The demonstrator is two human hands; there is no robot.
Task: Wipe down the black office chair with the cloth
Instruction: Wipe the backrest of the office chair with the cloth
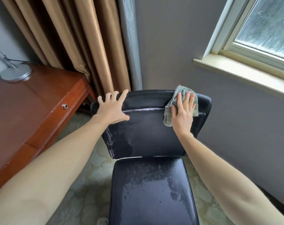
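The black office chair [147,140] faces me, its leather worn and streaked on the backrest and seat. My left hand [113,109] rests on the upper left of the backrest with fingers spread straight. A grey-green cloth [169,113] lies crumpled against the upper right of the backrest. My right hand [184,112] presses flat on that cloth, fingers straight and pointing up. Part of the cloth hangs below my palm and part pokes out above my fingertips.
A red-brown wooden desk [32,108] with a ring-pull drawer stands at the left, a silver lamp base [16,73] on it. Brown curtains [76,43] hang behind the chair. A grey wall and a window sill [240,73] are at the right. Patterned carpet lies below.
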